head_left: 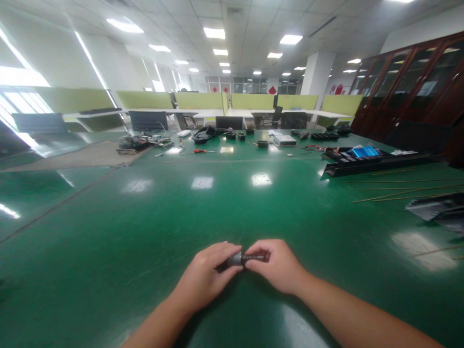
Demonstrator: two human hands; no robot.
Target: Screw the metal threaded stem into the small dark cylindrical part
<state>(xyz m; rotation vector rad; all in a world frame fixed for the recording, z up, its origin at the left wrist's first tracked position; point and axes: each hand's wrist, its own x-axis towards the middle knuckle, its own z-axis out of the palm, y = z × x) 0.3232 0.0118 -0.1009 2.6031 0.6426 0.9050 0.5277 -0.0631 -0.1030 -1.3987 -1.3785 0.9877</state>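
Low in the middle of the head view, a small grey metal cylinder with a thin, dark, ribbed shaft (235, 259) lies level between my hands, just above or on the green table. My left hand (206, 273) is closed around the grey cylinder, thumb below and fingers above. The thumb and fingers of my right hand (277, 263) pinch the ribbed shaft, whose tip points right into the palm. The cylinder's left end is hidden by my left hand. Whether the two parts are joined or separate I cannot tell.
Across the green table (174, 203), an orange-handled screwdriver (203, 151) lies near small black boxes. Circuit boards (145, 141) stand at the back left. On the right are a black tray with a blue pack (365, 152), thin rods (402, 187) and metal brackets (438, 210).
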